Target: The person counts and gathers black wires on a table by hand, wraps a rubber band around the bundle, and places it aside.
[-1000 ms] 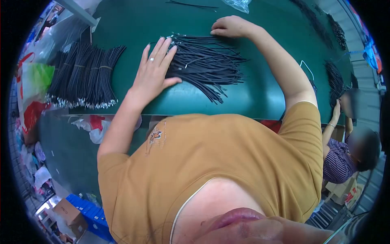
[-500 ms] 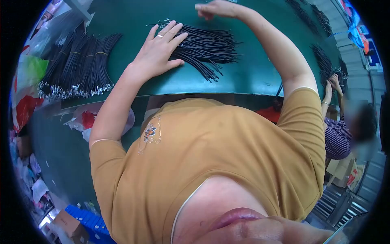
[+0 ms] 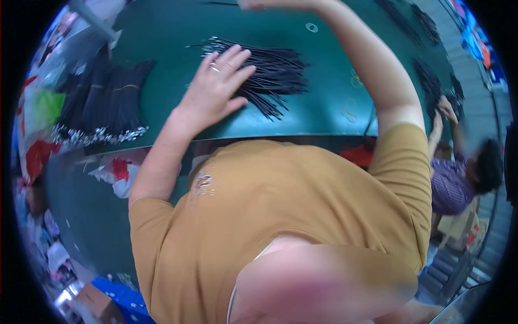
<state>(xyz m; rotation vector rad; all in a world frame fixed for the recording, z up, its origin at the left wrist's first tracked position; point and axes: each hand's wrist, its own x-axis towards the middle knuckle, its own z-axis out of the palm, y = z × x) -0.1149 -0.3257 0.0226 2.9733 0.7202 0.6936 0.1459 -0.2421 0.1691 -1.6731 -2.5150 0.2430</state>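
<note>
My left hand point(image 3: 218, 89), with a ring on one finger, lies with spread fingers on the left side of a loose bundle of short black cables point(image 3: 280, 70). Small silvery ends point(image 3: 216, 46) show at the bundle's upper left. At the top edge of the view is my right hand point(image 3: 259, 4), blurred and partly cut off. A thin black cable point(image 3: 218, 3) runs left from its fingertips; whether they grip it, I cannot tell. Several banded bundles of black cables point(image 3: 102, 102) lie to the left, their silvery ends towards me.
Thin rubber bands point(image 3: 349, 110) and a pale ring point(image 3: 311, 27) lie on the green table point(image 3: 178, 65). More black cables point(image 3: 429, 81) are at the right, where another person's hands point(image 3: 443, 110) work. Plastic bags point(image 3: 121, 170) hang below the table's front edge.
My right hand has moved forward and left to the top edge of the view. My left hand stays on the loose bundle. The whole view has shifted slightly.
</note>
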